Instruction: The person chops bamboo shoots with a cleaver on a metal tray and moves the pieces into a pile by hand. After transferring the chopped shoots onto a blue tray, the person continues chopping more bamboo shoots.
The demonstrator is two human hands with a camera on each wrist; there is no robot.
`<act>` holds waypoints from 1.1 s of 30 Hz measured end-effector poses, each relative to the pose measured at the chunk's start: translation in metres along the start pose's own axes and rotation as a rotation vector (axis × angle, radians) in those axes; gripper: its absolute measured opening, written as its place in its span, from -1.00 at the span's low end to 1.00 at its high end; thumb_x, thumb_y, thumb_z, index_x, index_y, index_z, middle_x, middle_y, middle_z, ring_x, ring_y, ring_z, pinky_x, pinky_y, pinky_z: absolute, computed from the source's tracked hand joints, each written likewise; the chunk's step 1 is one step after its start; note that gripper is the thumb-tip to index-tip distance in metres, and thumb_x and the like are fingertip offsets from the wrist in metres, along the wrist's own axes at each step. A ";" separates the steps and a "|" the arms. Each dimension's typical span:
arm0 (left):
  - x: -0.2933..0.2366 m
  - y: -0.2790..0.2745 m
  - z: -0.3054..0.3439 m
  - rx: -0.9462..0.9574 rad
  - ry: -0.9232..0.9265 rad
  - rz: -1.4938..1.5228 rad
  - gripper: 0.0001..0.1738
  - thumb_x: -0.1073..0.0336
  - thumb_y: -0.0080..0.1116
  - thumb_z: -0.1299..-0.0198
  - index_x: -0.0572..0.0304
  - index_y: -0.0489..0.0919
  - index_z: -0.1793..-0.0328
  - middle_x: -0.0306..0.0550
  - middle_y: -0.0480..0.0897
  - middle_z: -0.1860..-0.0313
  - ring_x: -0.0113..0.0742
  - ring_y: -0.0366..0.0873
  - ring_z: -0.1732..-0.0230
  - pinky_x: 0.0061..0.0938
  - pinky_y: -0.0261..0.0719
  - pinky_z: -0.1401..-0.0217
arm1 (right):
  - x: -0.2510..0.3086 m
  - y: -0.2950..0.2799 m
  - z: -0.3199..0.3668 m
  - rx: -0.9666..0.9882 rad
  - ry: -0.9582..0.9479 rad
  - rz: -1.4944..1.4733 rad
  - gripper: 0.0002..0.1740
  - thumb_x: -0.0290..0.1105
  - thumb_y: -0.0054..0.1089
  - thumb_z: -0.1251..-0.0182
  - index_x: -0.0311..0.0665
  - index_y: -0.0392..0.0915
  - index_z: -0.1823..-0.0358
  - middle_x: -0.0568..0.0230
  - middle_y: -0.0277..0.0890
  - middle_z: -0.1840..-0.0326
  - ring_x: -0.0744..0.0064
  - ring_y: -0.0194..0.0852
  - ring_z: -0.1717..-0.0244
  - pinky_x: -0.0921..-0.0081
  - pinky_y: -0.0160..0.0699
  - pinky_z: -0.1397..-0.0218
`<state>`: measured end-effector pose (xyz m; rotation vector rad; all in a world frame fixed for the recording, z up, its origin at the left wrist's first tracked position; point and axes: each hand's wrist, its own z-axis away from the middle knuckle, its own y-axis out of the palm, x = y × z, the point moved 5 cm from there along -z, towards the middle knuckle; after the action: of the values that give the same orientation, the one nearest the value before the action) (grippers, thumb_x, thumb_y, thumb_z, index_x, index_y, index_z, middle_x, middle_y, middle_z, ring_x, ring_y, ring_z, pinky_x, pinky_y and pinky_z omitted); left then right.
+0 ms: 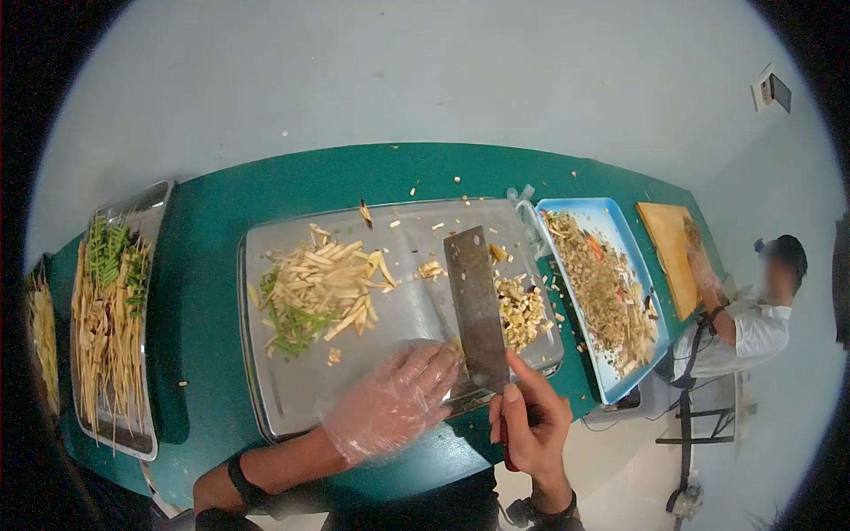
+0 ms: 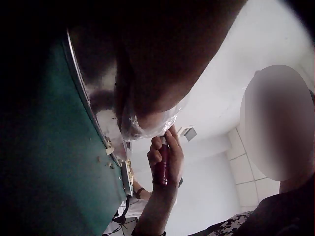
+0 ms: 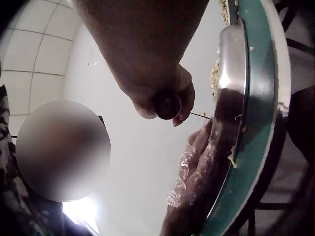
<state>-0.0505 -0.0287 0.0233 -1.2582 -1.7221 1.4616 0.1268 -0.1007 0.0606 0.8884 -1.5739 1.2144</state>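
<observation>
My right hand (image 1: 536, 425) grips the dark red handle (image 2: 163, 169) of a cleaver (image 1: 476, 301), index finger and thumb up by the blade. The broad blade stands over the right part of a metal tray (image 1: 354, 403). In a clear plastic glove, my left hand (image 1: 398, 398) rests on the tray's near side, fingertips right at the blade. What lies under those fingers is hidden, so I cannot tell whether they hold anything. Right of the blade lies a heap of small chopped pale pieces (image 1: 521, 311). Cut pale strips (image 1: 323, 279) with green stems (image 1: 297, 327) are piled at the left.
A blue tray (image 1: 611, 380) of chopped food stands at the right, with a clear plastic bag (image 1: 529, 217) by its corner. Beyond it, a person (image 1: 748, 327) works at a wooden board (image 1: 664, 248). Far left, another metal tray (image 1: 150, 239) holds long stalks and green leaves.
</observation>
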 end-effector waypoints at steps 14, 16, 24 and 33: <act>0.002 -0.003 -0.001 -0.033 -0.008 0.084 -0.34 -0.05 0.22 -0.51 0.41 0.62 -0.45 0.16 0.56 -0.53 0.05 0.41 -0.59 -0.06 0.38 -0.67 | -0.004 0.014 -0.015 0.013 -0.162 0.173 -0.53 -0.51 0.09 -0.74 -0.29 0.57 -0.58 0.38 0.57 0.56 0.68 0.48 0.60 0.63 0.39 0.53; 0.002 -0.003 -0.001 -0.025 -0.001 0.089 -0.36 -0.05 0.22 -0.51 0.40 0.63 -0.42 0.17 0.56 -0.52 0.06 0.41 -0.59 -0.05 0.37 -0.67 | -0.002 0.018 -0.023 -0.023 -0.196 0.160 -0.52 -0.54 0.08 -0.74 -0.29 0.57 -0.59 0.39 0.55 0.56 0.69 0.46 0.59 0.64 0.39 0.53; 0.002 0.006 0.003 -0.005 -0.008 0.095 -0.38 -0.09 0.26 -0.50 0.24 0.61 -0.44 0.18 0.54 -0.53 0.14 0.41 -0.61 0.08 0.44 -0.64 | -0.010 0.032 -0.052 -0.081 -0.188 0.153 -0.50 -0.56 0.19 -0.63 -0.31 0.61 -0.55 0.24 0.71 0.39 0.66 0.58 0.40 0.53 0.61 0.32; 0.001 -0.004 0.003 -0.113 -0.011 0.140 -0.42 0.03 0.25 -0.49 0.47 0.67 -0.32 0.23 0.61 -0.43 0.12 0.43 -0.58 -0.03 0.48 -0.62 | 0.005 0.009 -0.014 -0.137 -0.172 0.020 -0.50 -0.56 0.12 -0.69 -0.35 0.57 -0.58 0.37 0.61 0.55 0.68 0.49 0.57 0.60 0.48 0.46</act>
<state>-0.0550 -0.0289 0.0258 -1.4589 -1.7763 1.4687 0.1203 -0.0851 0.0641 0.9089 -1.7845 1.0530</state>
